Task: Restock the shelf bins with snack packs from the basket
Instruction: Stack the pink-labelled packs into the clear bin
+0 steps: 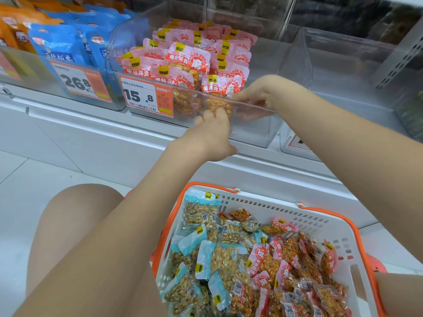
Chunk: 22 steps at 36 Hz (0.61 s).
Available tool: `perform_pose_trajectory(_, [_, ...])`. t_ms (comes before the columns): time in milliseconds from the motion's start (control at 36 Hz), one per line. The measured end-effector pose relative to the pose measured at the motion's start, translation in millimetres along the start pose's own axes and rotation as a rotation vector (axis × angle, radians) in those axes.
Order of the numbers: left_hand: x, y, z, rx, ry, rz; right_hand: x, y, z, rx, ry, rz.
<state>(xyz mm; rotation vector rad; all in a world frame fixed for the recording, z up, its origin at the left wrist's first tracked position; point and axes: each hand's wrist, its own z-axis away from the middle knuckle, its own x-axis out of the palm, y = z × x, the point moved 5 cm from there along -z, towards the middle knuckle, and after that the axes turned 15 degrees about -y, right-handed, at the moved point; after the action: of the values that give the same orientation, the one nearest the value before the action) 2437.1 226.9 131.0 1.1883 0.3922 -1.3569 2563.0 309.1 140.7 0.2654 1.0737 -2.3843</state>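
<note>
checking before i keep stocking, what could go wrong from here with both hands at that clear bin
1. The left hand presses the clear bin's front wall while the right hand reaches over its rim; the bin might slide or tip.
2. The red packs are heaped near the rim, so more could spill over.
3. The basket mixes red and teal packs; a teal one could get misplaced.

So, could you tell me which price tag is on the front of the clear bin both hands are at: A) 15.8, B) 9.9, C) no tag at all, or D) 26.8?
A: the orange-and-white price tag reading 15.8 sits on the front of the clear bin of pink peanut packs, where the left hand and right hand meet.
</note>
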Motion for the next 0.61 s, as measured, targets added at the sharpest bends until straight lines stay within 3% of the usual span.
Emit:
perform_pose_trajectory(139, [1,1,0,-0.001,0.001,0.002,-2,-8,-3,-0.068,0.103,0.075])
perform_pose_trajectory(306, [1,0,1,0.003,0.001,0.001,2,-6,3,-0.047,0.077,0.076])
perform_pose_trajectory(417, [0,0,0,0.002,-0.008,-0.009,-5,-14,10,-0.238,0.234,-0.078])
perform_pose_trajectory(611, [1,0,1,0.006,-0.009,-0.018,-9,-16,15,-0.296,0.360,-0.075])
